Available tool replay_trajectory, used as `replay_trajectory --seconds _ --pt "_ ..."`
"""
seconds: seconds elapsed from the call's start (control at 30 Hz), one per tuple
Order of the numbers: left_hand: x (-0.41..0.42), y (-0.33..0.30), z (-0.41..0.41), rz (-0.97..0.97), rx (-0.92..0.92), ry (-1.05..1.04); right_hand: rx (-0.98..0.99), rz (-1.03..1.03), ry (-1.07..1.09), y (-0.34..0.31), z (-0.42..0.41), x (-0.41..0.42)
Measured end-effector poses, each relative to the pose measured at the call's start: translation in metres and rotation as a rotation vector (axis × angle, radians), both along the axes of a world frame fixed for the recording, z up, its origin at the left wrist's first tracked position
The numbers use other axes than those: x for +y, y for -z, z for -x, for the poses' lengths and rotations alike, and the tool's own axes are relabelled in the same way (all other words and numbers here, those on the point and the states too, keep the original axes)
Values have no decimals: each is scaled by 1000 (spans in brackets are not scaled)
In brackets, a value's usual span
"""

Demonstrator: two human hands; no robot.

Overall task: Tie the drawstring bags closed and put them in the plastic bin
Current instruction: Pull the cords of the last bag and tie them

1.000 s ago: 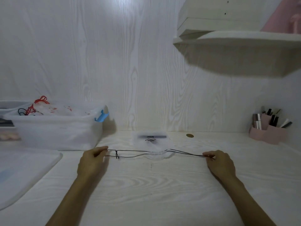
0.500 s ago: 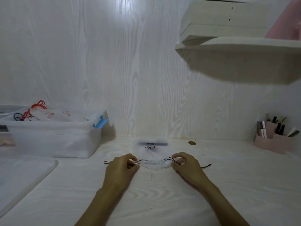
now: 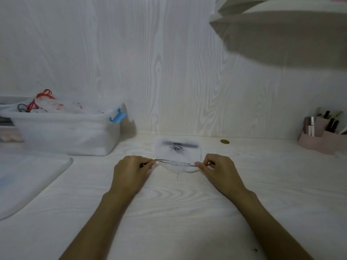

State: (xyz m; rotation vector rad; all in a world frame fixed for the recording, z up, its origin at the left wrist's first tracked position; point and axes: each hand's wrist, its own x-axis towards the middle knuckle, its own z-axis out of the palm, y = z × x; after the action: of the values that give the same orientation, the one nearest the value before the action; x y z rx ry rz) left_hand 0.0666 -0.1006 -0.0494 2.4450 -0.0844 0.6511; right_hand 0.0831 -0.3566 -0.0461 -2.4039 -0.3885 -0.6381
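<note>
Head view, and we see both hands down on the desk [image 3: 187, 212], close together, each pinching the dark drawstring [image 3: 165, 160]. Our left hand [image 3: 131, 172] has thumb and forefinger nipped on the cord at its inner side; our right hand [image 3: 219, 169] pinches the other end the same way. Between the two hands, and just beyond them, lies the sheer white drawstring bag [image 3: 178, 152], flat on the desk, its gathered mouth nearest the fingers.

We judge the knot is the job in hand. To do it well, we want even tension on both cords so the mouth stays cinched, then a cross close against the gathers, not out along the cord, so nothing slackens.

Well off beyond our left hand sits the plastic bin [image 3: 65, 136], other bags with red cords already inside.

Hard to read: the cord is thin and blurred, so we cannot tell whether any crossing or knot exists yet. Its loose tails are hidden behind our fingers. The bag's printed lettering is smeared, and what it contains, if anything, we cannot make out.
</note>
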Motion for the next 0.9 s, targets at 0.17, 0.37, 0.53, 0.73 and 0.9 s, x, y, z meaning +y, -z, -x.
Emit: replay_trajectory --seconds 0.17,0.37,0.53,0.73,0.9 --pt "11 -3 -2 66 8 -119 -41 -26 62 -4 2 -1" --pt "11 2 -1 0 118 -180 -24 -10 79 3 3 7" --pt "-1 -3 1 112 10 -161 -22 -39 111 3 4 5" --pt "-32 0 8 -33 195 -167 4 -44 92 0 8 13" --pt "-42 -5 -1 79 289 -239 42 -34 64 0 10 18"
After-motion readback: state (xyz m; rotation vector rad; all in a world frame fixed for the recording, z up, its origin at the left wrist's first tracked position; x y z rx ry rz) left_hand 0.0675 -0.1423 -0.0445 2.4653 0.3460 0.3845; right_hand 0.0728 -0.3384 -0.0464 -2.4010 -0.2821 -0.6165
